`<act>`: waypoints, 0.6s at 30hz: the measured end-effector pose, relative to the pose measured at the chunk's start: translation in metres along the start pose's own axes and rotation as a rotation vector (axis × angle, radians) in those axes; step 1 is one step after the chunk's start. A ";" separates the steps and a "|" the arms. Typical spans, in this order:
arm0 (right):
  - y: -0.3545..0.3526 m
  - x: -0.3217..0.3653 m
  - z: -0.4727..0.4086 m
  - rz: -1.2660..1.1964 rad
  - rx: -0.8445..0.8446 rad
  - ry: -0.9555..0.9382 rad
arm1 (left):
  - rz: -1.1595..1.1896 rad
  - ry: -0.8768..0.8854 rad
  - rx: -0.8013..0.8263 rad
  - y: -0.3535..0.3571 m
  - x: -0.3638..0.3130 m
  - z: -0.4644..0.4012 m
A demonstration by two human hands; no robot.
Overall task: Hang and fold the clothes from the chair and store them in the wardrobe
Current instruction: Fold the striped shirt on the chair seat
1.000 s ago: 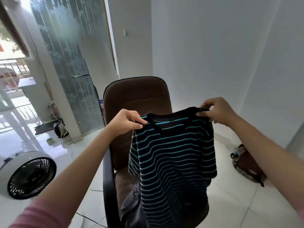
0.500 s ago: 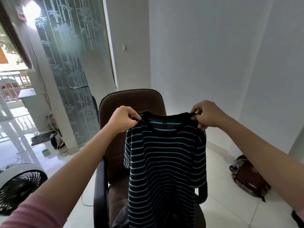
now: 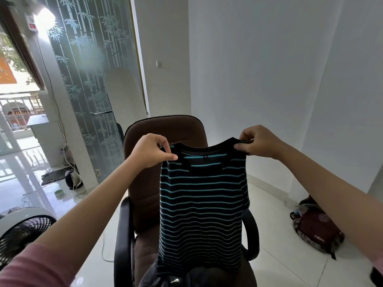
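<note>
Head view: left hand (image 3: 152,151) and right hand (image 3: 258,141) each with grip pinched on a shoulder of striped shirt (image 3: 202,204), held up in front of brown chair (image 3: 165,131), dark clothes (image 3: 199,276) heaped on seat. Best kept level and taut, shoulders pinched evenly, hem lifted free of heap before folding.

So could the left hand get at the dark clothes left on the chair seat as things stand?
Probably not yet: the left hand pinches one shoulder of the striped shirt, which hangs in front of the dark clothes on the chair. It must let go first.
</note>
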State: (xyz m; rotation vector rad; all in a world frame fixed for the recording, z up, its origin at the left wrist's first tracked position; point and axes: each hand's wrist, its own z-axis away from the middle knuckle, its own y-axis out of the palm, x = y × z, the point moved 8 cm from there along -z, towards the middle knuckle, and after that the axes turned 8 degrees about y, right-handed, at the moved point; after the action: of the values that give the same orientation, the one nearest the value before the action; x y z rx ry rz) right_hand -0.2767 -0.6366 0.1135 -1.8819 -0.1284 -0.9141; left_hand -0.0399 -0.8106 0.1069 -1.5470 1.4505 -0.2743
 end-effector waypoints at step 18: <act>-0.017 0.014 -0.007 -0.352 0.127 -0.013 | 0.264 0.048 -0.058 -0.020 -0.014 -0.001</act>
State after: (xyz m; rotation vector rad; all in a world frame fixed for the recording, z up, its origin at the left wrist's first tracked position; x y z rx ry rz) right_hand -0.2781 -0.6379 0.1362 -1.7769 -0.5268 -1.1013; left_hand -0.0310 -0.8023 0.1282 -1.3821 1.6930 -0.1133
